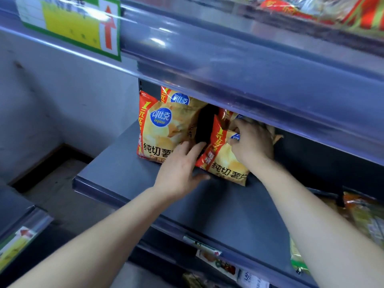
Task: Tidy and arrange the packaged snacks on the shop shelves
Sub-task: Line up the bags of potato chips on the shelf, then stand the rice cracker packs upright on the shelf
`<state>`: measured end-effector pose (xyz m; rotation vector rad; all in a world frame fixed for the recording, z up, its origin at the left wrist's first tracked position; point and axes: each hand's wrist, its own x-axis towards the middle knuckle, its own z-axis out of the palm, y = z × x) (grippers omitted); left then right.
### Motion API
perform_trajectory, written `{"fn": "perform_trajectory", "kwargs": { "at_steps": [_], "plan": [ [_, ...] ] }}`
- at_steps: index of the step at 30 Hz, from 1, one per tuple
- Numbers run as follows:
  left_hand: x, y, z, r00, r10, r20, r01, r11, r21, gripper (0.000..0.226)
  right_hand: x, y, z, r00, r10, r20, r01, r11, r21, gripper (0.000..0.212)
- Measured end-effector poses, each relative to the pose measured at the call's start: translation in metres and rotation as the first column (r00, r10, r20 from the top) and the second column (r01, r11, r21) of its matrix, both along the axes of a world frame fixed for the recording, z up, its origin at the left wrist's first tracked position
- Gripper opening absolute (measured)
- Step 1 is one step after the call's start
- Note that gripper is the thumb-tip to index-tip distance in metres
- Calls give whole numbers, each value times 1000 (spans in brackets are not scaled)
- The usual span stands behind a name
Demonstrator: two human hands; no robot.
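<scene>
Yellow and red crisp bags stand on the grey middle shelf (pixel 128 175). The left bag (pixel 164 132) is upright with another bag (pixel 178 98) behind it. To its right stands a second front bag (pixel 222 161), with one more behind it (pixel 225 116). My right hand (pixel 252 142) grips the top of the right front bag, fingers curled over its upper edge. With its fingers straight, my left hand (pixel 180 169) touches that bag's lower left side, between the two front bags.
The shelf above (pixel 228 65) overhangs the bags, carrying a yellow price label (pixel 72 26) with a red arrow. Red packets (pixel 311 9) lie on top of it. Orange and green packets (pixel 363 217) sit lower right. Price tags (pixel 216 260) line the shelf's front rail.
</scene>
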<state>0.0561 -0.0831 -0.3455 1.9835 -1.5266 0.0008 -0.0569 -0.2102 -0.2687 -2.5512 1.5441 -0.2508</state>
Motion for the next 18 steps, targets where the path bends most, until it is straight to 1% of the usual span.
{"fn": "perform_trajectory", "kwargs": {
  "at_steps": [1, 2, 4, 6, 9, 12, 14, 16, 18],
  "plan": [
    [-5, -4, 1, 996, -30, -81, 36, 996, 77, 94, -1, 1, -1, 1000, 12, 13, -12, 1000, -27, 25],
    [-10, -9, 0, 987, -42, -154, 65, 987, 146, 101, -3, 3, -2, 999, 34, -4, -34, 997, -73, 28],
    [-18, -18, 0, 960, -43, -275, 112, 965, 237, 110, -5, 5, -11, 993, 96, -71, -108, 975, -193, 33],
    [-25, -24, -2, 933, -39, -356, 134, 960, 247, 114, -8, 5, -18, 988, 133, -83, -150, 956, -251, 41],
    [-28, -30, -7, 909, -17, -417, 122, 967, 225, 114, -14, 6, -21, 987, 146, -64, -158, 949, -272, 56],
    [-34, -31, -8, 913, 14, -407, 72, 978, 195, 107, -24, 12, -23, 984, 174, 22, -157, 930, -332, 65],
    [-42, -28, -2, 936, 113, -333, -51, 980, 190, 101, -36, 14, -25, 983, 168, 71, -131, 923, -362, 68],
    [-53, -22, 7, 952, 182, -245, -162, 982, 99, 93, -55, 15, -25, 987, 137, 85, -100, 932, -347, 65],
    [-65, -19, 13, 963, 165, -213, -172, 985, -14, 85, -78, 16, -25, 991, 94, 94, -61, 950, -306, 59]
  ]
}}
